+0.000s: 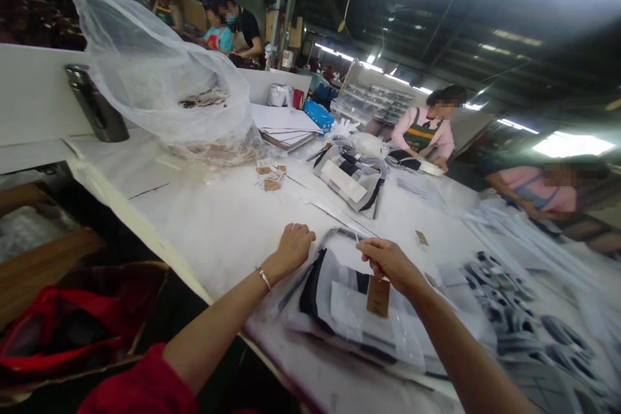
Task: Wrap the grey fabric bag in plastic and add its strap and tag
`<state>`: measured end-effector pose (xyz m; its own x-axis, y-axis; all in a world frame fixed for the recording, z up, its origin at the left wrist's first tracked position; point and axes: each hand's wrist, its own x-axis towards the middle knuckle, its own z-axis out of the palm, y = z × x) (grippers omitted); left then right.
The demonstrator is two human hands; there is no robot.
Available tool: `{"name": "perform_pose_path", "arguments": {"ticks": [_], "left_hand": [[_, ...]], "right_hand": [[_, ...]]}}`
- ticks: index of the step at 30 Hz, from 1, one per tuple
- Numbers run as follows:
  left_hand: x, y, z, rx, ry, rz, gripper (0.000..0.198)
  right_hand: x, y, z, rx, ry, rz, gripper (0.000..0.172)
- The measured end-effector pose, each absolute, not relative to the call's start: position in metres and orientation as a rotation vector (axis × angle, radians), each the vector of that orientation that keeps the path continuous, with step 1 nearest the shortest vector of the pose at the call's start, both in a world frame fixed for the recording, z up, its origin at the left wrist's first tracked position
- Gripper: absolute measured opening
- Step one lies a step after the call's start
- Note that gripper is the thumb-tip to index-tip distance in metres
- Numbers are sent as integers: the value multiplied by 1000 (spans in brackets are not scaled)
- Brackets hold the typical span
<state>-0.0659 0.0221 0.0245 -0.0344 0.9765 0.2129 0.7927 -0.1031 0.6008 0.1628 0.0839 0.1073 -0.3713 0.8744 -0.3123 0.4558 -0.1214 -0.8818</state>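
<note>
A grey and black bag (317, 291) lies on the table in front of me, partly covered by clear plastic, with a white sheet or label (347, 304) on its front. Over its top edge, my right hand (385, 262) pinches a thin white strip (358, 239). A brown cardboard tag (378, 297) shows just below that hand, against the bag; whether it is joined to the strip I cannot tell. My left hand (295, 246) is at the bag's upper left corner, beside the grey strap, fingers curled closed. Whatever those fingers may hold is hidden.
Farther back lies a second grey bag (347, 178). Loose brown tags (272, 185) and a large clear plastic sack (160, 77) are left of it, near a dark flask (99, 107). Grey straps (504, 297) pile up at right. Co-workers (427, 129) stand across the table.
</note>
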Motion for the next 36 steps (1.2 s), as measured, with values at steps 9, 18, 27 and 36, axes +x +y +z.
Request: {"name": "perform_pose_path", "arguments": {"ticks": [9, 18, 27, 36], "left_hand": [[-64, 48, -22, 2078, 1732, 817, 36], [-66, 50, -10, 2047, 1640, 864, 23], [-64, 51, -3, 2071, 1731, 781, 13], [-78, 39, 9, 1856, 1702, 967, 11]], "right_hand": [[118, 154, 41, -1691, -2065, 1814, 7], [120, 142, 25, -1386, -1735, 2287, 23], [113, 135, 28, -1486, -1631, 2262, 32], [124, 112, 43, -1460, -1464, 1880, 40]]}}
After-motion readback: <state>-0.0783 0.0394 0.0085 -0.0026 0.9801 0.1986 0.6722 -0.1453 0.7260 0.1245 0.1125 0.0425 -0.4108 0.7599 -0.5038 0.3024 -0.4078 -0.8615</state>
